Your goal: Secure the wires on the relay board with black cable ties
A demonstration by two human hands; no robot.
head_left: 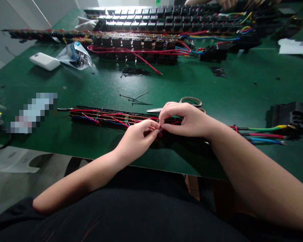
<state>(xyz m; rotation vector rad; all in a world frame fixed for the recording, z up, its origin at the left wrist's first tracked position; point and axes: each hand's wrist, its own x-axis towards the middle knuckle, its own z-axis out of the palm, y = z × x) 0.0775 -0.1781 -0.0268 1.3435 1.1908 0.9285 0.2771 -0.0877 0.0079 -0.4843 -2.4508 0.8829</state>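
A long black strip with red and blue wires lies across the green table in front of me. Over its middle, my left hand and my right hand meet with their fingertips pinched together. Whatever is between the fingertips is too small and covered to make out. Scissors lie just behind my right hand, their handles partly showing past it. Behind the strip, several loose black cable ties rest on the table. Yellow-green, red and blue cables run out to the right of my right forearm.
Several more black wired strips are stacked at the back, with another person's hand above them. Cable tie piles lie before them. A white case and a plastic bag sit at left, a black connector block at right.
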